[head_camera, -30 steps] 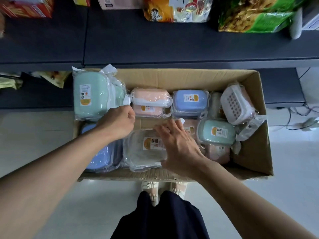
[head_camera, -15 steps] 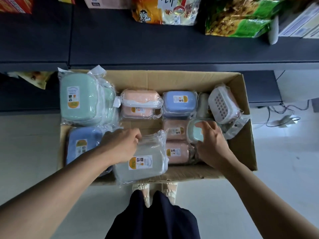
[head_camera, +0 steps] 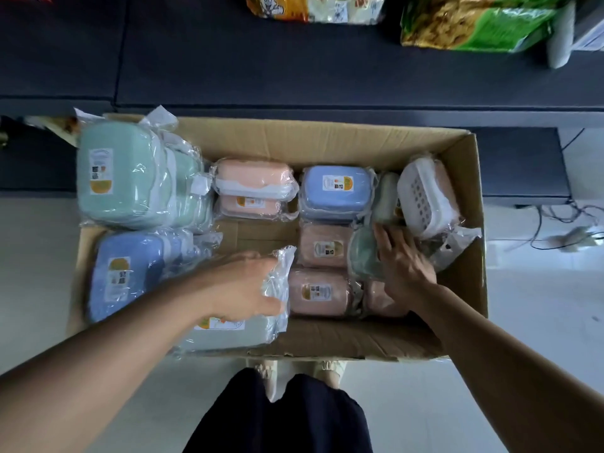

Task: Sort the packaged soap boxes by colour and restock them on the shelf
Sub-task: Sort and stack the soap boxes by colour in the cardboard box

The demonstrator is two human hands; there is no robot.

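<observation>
A cardboard carton (head_camera: 327, 135) on the floor holds plastic-wrapped soap boxes. A large green pack (head_camera: 130, 174) lies at its back left, with a large blue pack (head_camera: 127, 273) in front of it. Pink boxes (head_camera: 255, 178) and a small blue box (head_camera: 336, 188) fill the middle. My left hand (head_camera: 242, 289) grips the wrap of a pale grey pack (head_camera: 228, 335) at the carton's front edge. My right hand (head_camera: 402, 266) is on a small green box (head_camera: 362, 256) standing on edge among pink boxes (head_camera: 318, 289).
A dark shelf (head_camera: 294, 67) runs behind the carton, with snack bags (head_camera: 474, 24) at its back. A white perforated soap tray (head_camera: 425, 197) lies at the carton's right end. Cables (head_camera: 568, 230) trail over the pale floor at the right. My feet stand just before the carton.
My left hand has dragged the grey pack toward the carton's front edge. My right hand moved right from the grey pack onto the small green box, which now stands on edge.
</observation>
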